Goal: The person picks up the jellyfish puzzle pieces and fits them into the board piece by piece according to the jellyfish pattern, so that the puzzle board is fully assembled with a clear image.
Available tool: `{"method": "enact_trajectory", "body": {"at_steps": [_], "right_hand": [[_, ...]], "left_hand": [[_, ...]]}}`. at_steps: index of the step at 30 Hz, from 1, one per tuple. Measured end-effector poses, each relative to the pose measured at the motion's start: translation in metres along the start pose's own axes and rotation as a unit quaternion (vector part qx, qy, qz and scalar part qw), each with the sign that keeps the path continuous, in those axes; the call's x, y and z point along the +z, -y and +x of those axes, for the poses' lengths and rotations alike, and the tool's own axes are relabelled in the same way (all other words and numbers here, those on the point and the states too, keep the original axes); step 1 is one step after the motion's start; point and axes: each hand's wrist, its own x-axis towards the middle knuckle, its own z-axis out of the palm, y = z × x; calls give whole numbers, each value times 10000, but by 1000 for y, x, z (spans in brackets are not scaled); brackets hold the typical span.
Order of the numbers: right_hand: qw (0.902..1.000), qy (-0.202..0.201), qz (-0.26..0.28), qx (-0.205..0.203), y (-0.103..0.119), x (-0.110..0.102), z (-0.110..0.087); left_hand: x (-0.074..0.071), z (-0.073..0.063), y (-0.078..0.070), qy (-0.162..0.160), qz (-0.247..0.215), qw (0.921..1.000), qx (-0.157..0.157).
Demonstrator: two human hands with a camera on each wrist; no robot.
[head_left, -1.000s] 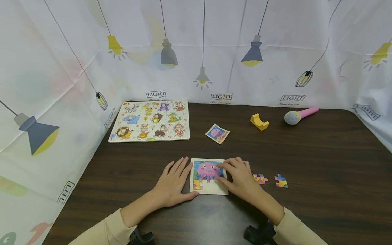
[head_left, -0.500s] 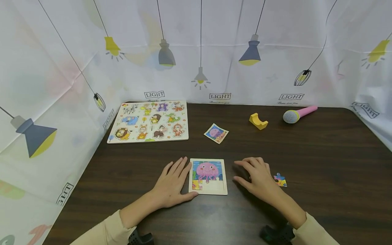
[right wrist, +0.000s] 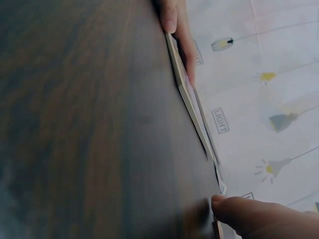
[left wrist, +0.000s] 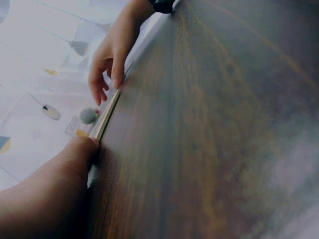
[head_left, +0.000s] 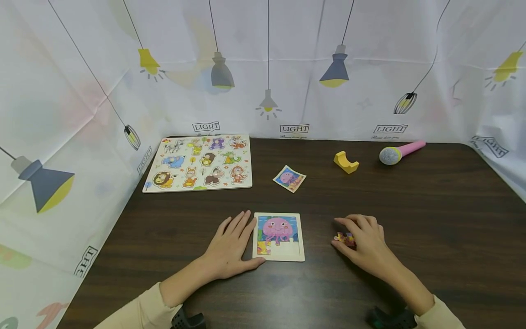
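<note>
My left hand (head_left: 230, 251) lies with fingers spread along the left side of a small wooden puzzle board (head_left: 302, 249); its thumb touches the lower left corner. The board shows a pink jellyfish (head_left: 277, 228) on blue, a yellow piece (head_left: 263, 248) at its lower left, and bare wood at its lower right. To the right, my right hand (head_left: 365, 246) is low over the table, thumb and index finger apart on either side of colourful jigsaw pieces (head_left: 344, 238). The hand partly covers these pieces. In the right wrist view the right thumb (right wrist: 239, 209) is close to the tabletop.
Behind the board lies a small jellyfish picture card (head_left: 289, 178). An animal puzzle board (head_left: 199, 163) stands at the back left. A yellow arch-shaped block (head_left: 346, 163) and a pink toy microphone (head_left: 400, 153) lie at the back right. A lamp-patterned cloth (head_left: 246, 36) borders the dark table.
My right hand has left the puzzle board and moved right, over the loose pieces, now covering the farther one. My left hand has stayed at the board's left edge.
</note>
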Motion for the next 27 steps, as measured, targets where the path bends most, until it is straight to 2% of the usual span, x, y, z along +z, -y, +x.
{"method": "enact_trajectory", "body": {"at_steps": [8, 18, 27], "right_hand": [[10000, 7, 23, 21, -6, 0, -10], [9989, -309, 296, -194, -8, 0, -9], [9988, -321, 239, -266, -8, 1, -9]], "left_hand": [[0, -1, 0, -14, -7, 10000, 4], [1, 0, 0, -34, -2, 10000, 14], [1, 0, 1, -74, -7, 10000, 31]]}}
